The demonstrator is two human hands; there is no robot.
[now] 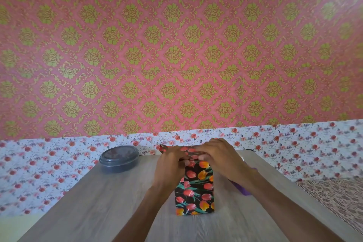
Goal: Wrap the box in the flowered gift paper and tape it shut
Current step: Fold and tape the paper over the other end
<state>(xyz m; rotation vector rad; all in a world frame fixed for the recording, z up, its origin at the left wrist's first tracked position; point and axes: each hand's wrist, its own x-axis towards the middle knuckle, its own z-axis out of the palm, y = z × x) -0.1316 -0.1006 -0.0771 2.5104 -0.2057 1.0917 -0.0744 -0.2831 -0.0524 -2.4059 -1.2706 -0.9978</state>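
A box (195,190) stands upright in the middle of the wooden table (98,202), covered in black gift paper with red and orange tulips. Both hands are on its top end. My left hand (170,160) pinches the paper fold at the top left. My right hand (218,155) lies over the top right, fingers curled down on the folded paper. A corner of paper (163,148) sticks up behind my left hand. The top face itself is hidden by my hands.
A round dark grey lidded container (118,158) sits at the table's back left. A purple object (242,187) lies under my right forearm, mostly hidden. Flowered white paper (294,143) lines the wall behind the table. A patterned surface (334,198) lies to the right.
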